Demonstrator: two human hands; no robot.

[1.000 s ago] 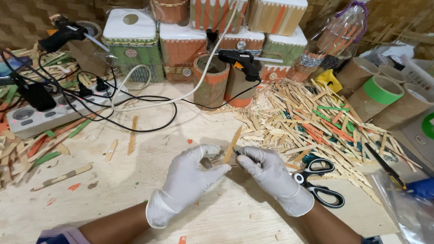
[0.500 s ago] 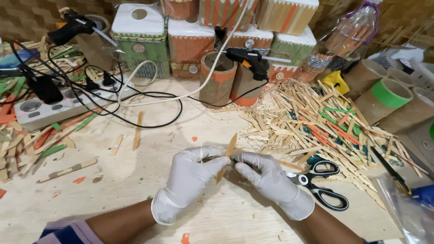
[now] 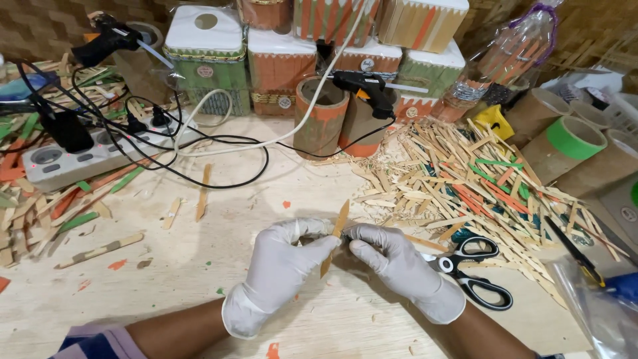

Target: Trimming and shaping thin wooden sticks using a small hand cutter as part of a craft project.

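Observation:
Both my hands wear white gloves and meet over the wooden table (image 3: 166, 292). My left hand (image 3: 282, 266) and my right hand (image 3: 392, 262) pinch one thin wooden stick (image 3: 340, 221) between their fingertips. The stick stands tilted, its upper end pointing away from me and its lower end hidden between the gloves. A pair of black-handled scissors (image 3: 473, 271) lies just right of my right hand.
A big pile of wooden sticks (image 3: 465, 179), some green and orange, covers the right side. A black glue gun (image 3: 364, 86) rests on cardboard tubes (image 3: 322, 116). A power strip (image 3: 100, 156) with black cables lies at the left. Decorated boxes (image 3: 206, 56) line the back.
Both hands stayed together on the stick, which now points more upright than a second ago. The view has shifted slightly.

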